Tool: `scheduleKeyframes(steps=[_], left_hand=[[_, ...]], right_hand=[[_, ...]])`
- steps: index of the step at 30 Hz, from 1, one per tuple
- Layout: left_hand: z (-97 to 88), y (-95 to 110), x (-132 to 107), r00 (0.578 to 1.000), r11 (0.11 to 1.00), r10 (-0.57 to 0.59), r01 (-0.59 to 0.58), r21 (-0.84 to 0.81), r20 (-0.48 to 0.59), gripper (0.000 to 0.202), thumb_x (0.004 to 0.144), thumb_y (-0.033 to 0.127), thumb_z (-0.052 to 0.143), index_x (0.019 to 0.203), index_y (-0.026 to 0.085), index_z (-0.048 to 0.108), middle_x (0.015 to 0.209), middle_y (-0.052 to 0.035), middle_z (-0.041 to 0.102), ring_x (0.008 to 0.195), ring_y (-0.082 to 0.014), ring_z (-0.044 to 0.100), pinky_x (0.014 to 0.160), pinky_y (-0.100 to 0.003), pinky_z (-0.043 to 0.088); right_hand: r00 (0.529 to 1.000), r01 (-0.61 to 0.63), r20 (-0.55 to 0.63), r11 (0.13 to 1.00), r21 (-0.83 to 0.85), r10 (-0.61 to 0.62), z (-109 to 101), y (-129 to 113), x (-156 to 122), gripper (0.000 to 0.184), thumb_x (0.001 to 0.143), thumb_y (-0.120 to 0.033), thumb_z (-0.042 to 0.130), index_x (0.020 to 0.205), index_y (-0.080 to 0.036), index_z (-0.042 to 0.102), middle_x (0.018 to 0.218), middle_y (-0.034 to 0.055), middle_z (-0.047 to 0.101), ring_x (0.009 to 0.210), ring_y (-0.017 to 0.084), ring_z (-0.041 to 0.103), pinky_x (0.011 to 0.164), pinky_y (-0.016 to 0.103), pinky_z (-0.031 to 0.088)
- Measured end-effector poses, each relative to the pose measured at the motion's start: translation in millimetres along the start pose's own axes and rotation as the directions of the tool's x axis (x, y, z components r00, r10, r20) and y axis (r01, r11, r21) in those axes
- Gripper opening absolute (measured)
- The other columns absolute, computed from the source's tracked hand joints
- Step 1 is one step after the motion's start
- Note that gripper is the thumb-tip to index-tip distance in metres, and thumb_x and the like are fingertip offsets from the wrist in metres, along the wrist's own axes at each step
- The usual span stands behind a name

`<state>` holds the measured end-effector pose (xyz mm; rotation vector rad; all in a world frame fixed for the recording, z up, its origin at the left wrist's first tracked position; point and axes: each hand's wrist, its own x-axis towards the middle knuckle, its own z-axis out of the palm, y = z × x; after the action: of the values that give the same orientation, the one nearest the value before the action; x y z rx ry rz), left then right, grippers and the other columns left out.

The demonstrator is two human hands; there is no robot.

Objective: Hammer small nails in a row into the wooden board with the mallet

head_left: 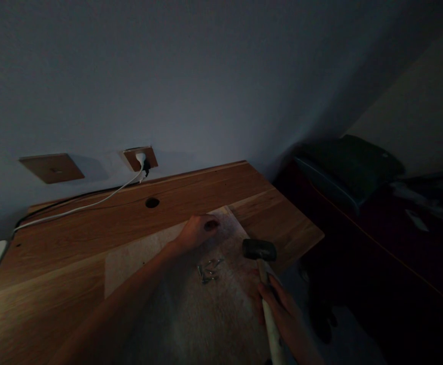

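My right hand is wrapped round the pale handle of a mallet. Its dark, blunt head is raised at the right of the board, near the table's edge. My left hand rests at the far part of a pale, worn board, thumb and fingers curled together in a pinch. Whatever may be between those fingertips is too dark and small to make out. Several small metal screws lie in a loose pile on the board, nearer to me than my left hand.
Under the board is a wooden table with a round cable hole. A white cable runs from a wall socket along the back left. Off the right edge, a dark cushion-like shape sits in shadow.
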<state>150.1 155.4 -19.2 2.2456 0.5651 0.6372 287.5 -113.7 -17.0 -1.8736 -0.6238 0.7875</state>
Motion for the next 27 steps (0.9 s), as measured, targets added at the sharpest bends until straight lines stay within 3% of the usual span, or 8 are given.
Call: scheduleKeyframes(steps=[5,12,16,19,22,24,27], left_hand=[[1.0,-1.7,-2.1,1.0,0.999,0.007,-0.008,0.037,0.013,0.017,0.086,0.016,0.065,0.097,0.019,0.076,0.094,-0.0038,0.077,0.082,-0.0173,0.071,0.079,-0.026,0.053],[-1.2,4.1,-4.8,0.999,0.991,0.037,-0.037,0.127,-0.003,0.015,0.087,0.017,0.066,0.097,0.02,0.076,0.097,-0.0055,0.076,0.089,-0.0194,0.069,0.086,-0.029,0.053],[-1.3,3.1,-4.2,0.997,0.986,0.071,-0.067,0.15,-0.017,0.017,0.087,0.017,0.066,0.1,0.021,0.076,0.104,-0.0064,0.074,0.097,-0.0206,0.068,0.091,-0.031,0.052],[0.1,0.3,-3.3,0.996,0.985,0.086,-0.082,0.151,-0.017,0.018,0.087,0.016,0.066,0.1,0.021,0.076,0.104,-0.0061,0.074,0.098,-0.0209,0.068,0.091,-0.031,0.052],[0.9,-2.1,-2.4,0.997,0.985,0.071,-0.067,0.156,-0.017,0.018,0.085,0.015,0.068,0.1,0.021,0.076,0.103,-0.0062,0.073,0.098,-0.0211,0.068,0.09,-0.03,0.052],[0.7,-2.8,-2.0,0.998,0.987,0.058,-0.055,0.149,-0.012,0.017,0.085,0.016,0.069,0.099,0.02,0.076,0.103,-0.0061,0.073,0.098,-0.0208,0.068,0.089,-0.028,0.052],[-0.1,-2.1,-1.6,0.999,0.99,0.038,-0.038,0.134,0.004,0.015,0.085,0.016,0.07,0.098,0.021,0.076,0.103,-0.0055,0.072,0.094,-0.0198,0.069,0.088,-0.027,0.052]], right_hand=[[0.999,0.006,-0.048,0.997,-0.075,-0.01,0.3,-0.3,0.4,0.05,0.075,-0.06,0.07,0.109,-0.025,0.078,0.104,0.0074,0.078,0.103,0.033,0.07,0.079,0.038,0.057],[0.985,-0.166,0.052,0.985,0.054,0.163,-3.9,8.0,2.9,0.065,0.078,-0.062,0.066,0.131,-0.023,0.066,0.073,0.0015,0.074,0.061,0.024,0.07,0.055,0.033,0.053],[0.969,-0.228,0.115,0.97,0.086,0.217,-4.7,-5.2,1.6,0.067,0.079,-0.063,0.064,0.129,-0.02,0.063,0.05,-0.0058,0.059,0.038,0.017,0.053,0.038,0.026,0.039],[0.989,-0.112,0.096,0.993,0.042,0.108,-0.8,-24.1,3.5,0.066,0.079,-0.065,0.063,0.126,-0.017,0.064,0.041,-0.0103,0.046,0.033,0.013,0.042,0.035,0.023,0.033],[0.997,0.055,0.047,0.998,-0.038,-0.054,6.4,-41.8,12.7,0.063,0.081,-0.061,0.063,0.126,-0.017,0.065,0.046,-0.0073,0.053,0.039,0.015,0.049,0.039,0.025,0.039],[0.988,0.154,0.038,0.983,-0.101,-0.151,12.6,-50.6,21.8,0.061,0.083,-0.056,0.063,0.13,-0.017,0.065,0.059,-0.0009,0.065,0.052,0.02,0.062,0.048,0.029,0.048],[0.956,0.293,0.061,0.935,-0.2,-0.287,22.9,-58.7,33.9,0.055,0.088,-0.048,0.06,0.135,-0.019,0.064,0.094,0.0091,0.078,0.092,0.03,0.073,0.076,0.039,0.057]])
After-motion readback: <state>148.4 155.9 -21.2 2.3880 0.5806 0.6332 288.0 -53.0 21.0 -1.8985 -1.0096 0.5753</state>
